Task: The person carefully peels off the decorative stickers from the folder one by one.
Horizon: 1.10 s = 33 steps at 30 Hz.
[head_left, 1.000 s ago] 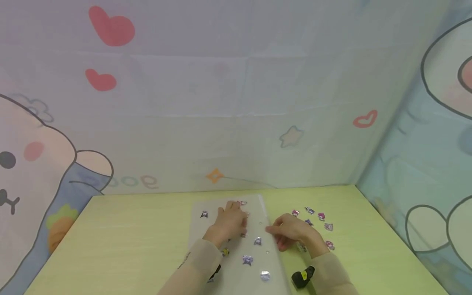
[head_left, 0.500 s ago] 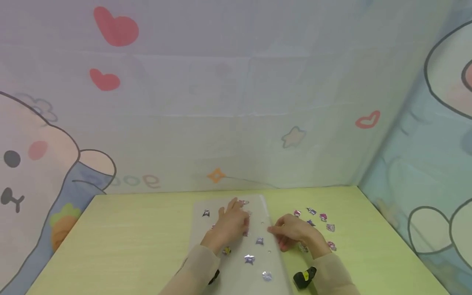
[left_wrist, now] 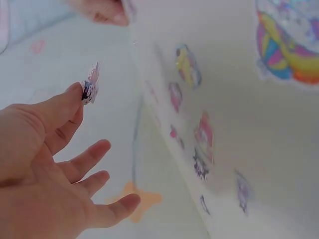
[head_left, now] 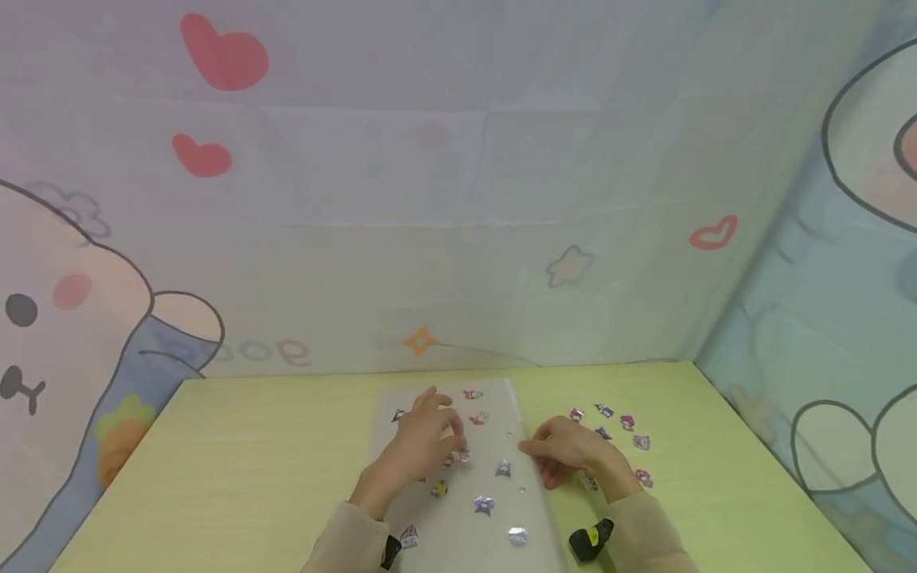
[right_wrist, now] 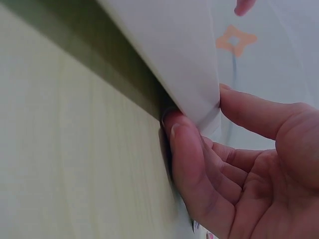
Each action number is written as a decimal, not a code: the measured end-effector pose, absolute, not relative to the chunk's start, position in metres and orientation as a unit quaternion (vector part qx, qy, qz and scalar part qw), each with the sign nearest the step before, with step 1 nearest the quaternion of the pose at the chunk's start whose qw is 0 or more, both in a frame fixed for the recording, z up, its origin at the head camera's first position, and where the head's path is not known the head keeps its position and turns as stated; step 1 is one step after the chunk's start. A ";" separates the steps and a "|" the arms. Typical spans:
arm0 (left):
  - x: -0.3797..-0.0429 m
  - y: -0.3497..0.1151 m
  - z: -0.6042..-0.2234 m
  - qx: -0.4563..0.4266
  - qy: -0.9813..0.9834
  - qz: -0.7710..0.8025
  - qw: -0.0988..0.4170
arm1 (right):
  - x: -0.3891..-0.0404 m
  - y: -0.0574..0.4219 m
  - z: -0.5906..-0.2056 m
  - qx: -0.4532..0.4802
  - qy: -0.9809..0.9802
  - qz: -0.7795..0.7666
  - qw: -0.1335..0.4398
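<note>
In the head view a white board or stiff sheet (head_left: 466, 541) lies on the table, with several small shiny cartoon stickers on it. My left hand (head_left: 415, 440) is over its left half. Between thumb and index fingertip that hand pinches a small cartoon sticker (left_wrist: 91, 88), its other fingers spread. A yellow sticker (left_wrist: 187, 65) and a pink one (left_wrist: 204, 135) show on the board in the left wrist view. At the board's right edge, my right hand (head_left: 569, 447) grips it, thumb (right_wrist: 249, 110) on top and index finger (right_wrist: 187, 149) underneath, the edge lifted off the table.
To the right on the pale yellow table (head_left: 716, 493) lie several loose stickers, among them a pink one (head_left: 627, 422). A black wrist-worn device (head_left: 591, 541) shows at my right wrist. Behind the table hangs a cloth (head_left: 401, 263) printed with hearts and cartoon animals.
My left hand has shifted left and towards me across the board, uncovering a pink sticker; a pinched sticker now shows at its fingertips. My right hand has stayed at the board's edge.
</note>
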<state>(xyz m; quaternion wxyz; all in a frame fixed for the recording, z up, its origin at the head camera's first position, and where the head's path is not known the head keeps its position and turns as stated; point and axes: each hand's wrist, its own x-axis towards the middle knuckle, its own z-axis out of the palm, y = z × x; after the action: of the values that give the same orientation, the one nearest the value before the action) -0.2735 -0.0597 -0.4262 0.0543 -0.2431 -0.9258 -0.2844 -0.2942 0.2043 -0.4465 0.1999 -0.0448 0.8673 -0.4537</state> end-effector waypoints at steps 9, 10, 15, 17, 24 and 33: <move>-0.263 -0.122 -0.425 -0.213 -0.906 -0.365 0.030 | -0.295 0.205 -0.449 -0.054 0.861 -0.464 0.200; -0.262 -0.131 -0.427 -0.203 -0.906 -0.372 0.022 | -0.295 0.205 -0.449 -0.055 0.860 -0.465 0.201; -0.263 -0.171 -0.434 -0.160 -0.913 -0.375 0.003 | -0.294 0.206 -0.448 -0.058 0.859 -0.466 0.205; -0.263 -0.182 -0.436 -0.153 -0.916 -0.372 -0.005 | -0.294 0.206 -0.448 -0.059 0.859 -0.466 0.205; -0.264 -0.199 -0.440 -0.133 -0.929 -0.346 -0.014 | -0.293 0.206 -0.446 -0.063 0.858 -0.465 0.206; -0.269 -0.198 -0.444 -0.106 -0.960 -0.260 0.011 | -0.293 0.205 -0.445 -0.059 0.858 -0.467 0.208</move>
<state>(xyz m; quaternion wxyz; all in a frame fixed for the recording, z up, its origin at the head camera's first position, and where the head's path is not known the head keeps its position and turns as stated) -0.2693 -0.1981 -0.4437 0.0113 -0.1061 -0.9598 -0.2598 -0.2932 0.2046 -0.4450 0.2084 -0.0592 0.8575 -0.4666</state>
